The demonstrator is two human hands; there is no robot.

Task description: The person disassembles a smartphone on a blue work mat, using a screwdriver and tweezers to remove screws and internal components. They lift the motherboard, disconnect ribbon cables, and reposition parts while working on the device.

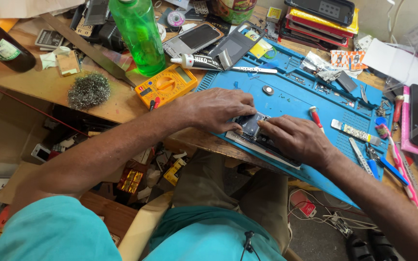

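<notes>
The opened phone [262,140] lies at the near edge of my blue work mat [296,96], its insides facing up. My left hand [218,108] presses flat on its top end, fingers together, steadying it. My right hand [296,140] covers the lower half, fingertips bearing on a part inside; I judge I'm seating it. Next calls for even, gentle pressure. A red screwdriver [315,117] waits just beside.

phone [262,137] on mat [296,96], multimeter [166,85] left
</notes>
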